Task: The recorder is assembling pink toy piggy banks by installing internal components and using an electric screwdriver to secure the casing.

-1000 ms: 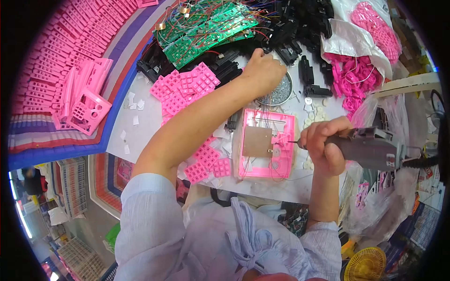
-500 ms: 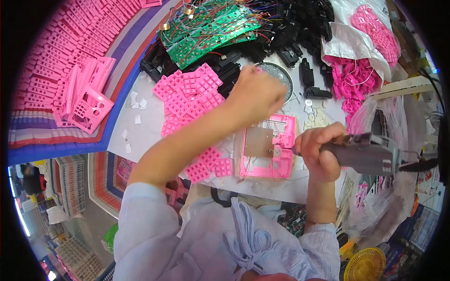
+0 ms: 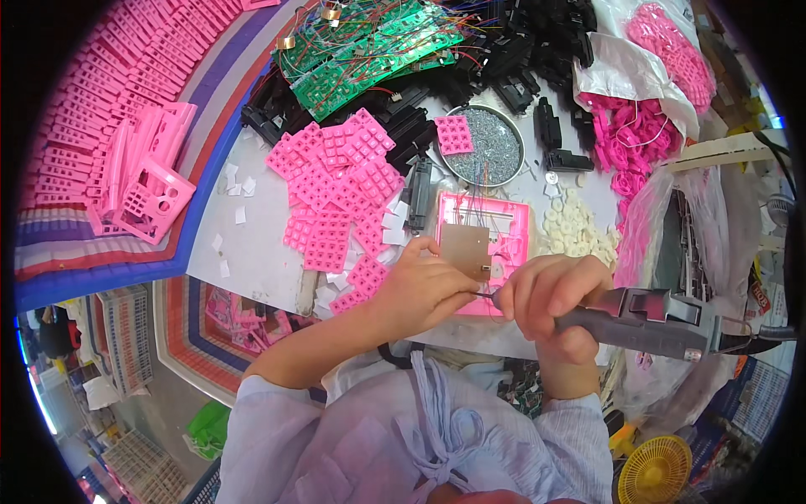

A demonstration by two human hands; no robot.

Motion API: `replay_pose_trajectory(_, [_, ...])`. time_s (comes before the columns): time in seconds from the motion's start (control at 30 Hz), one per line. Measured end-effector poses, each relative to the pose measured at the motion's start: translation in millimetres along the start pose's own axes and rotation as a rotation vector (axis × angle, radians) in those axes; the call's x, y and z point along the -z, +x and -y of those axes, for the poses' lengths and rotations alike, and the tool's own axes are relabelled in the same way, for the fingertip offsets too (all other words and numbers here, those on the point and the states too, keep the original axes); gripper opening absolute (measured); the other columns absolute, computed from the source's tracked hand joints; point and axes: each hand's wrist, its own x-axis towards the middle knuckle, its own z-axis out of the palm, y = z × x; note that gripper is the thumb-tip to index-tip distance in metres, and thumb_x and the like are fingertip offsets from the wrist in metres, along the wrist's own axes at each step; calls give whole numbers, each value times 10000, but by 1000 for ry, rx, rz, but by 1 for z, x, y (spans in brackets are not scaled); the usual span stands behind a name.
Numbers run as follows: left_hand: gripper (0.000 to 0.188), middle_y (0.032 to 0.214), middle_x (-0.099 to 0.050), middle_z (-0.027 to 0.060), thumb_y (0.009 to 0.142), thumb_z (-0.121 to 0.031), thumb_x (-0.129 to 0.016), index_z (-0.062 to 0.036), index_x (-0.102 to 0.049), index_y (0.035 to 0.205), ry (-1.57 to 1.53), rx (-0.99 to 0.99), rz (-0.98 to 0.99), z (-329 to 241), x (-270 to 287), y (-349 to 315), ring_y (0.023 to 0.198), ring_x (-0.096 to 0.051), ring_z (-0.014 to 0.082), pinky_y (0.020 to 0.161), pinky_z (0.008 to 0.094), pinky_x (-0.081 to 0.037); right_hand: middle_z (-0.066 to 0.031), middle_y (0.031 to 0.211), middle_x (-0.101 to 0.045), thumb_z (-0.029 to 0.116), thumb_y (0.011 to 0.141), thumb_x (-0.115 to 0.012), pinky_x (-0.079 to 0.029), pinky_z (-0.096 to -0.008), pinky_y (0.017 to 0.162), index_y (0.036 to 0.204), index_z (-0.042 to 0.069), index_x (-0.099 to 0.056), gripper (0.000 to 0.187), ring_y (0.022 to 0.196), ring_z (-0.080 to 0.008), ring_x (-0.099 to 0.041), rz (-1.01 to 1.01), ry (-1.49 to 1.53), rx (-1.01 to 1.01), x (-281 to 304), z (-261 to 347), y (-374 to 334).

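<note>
Head view: my right hand [image 3: 558, 302] is wrapped around a dark grey electric screwdriver [image 3: 642, 323], its shaft pointing left, while my left hand [image 3: 424, 290] has its fingers drawn together at the tip of the bit; I cannot tell whether they pinch anything there. Both hands are over the lower part of a pink housing [image 3: 522, 227], which lies on the white table [image 3: 252, 273] in front of me with a flat brown board [image 3: 464, 249] inside it and thin wires running from its far side. Just beyond it sits a round tray [image 3: 522, 155] of small grey metal pieces, a pink keypad [image 3: 453, 136] lying over its left part. More pink keypads [image 3: 327, 168] are heaped to the left, below the green circuit boards [image 3: 369, 63]. To the right of the housing, I have small cream pieces [image 3: 575, 223] scattered near black parts [image 3: 550, 126].
</note>
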Motion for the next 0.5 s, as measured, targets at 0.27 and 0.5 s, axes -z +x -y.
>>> replay_pose_trajectory(0.27, [174, 877, -723, 7, 852, -306, -732, -142, -737, 910, 134, -114, 158, 4, 9, 25, 877, -669, 151, 978, 440, -381, -7, 616, -539, 246, 877, -774, -479, -345, 620, 1035, 83, -546, 322, 562, -149, -526, -24, 3, -3, 9, 1, -7])
replay_pose_trajectory(0.5, [100, 858, -659, 19, 789, -258, -738, -161, -730, 810, 697, -125, 27, 109, 15, 160, 928, -612, 235, 928, 483, -395, -3, 591, -480, 302, 880, -764, -379, -325, 489, 1003, 74, -506, 365, 487, -140, -439, -139, -85, 54, 10, -10, 1])
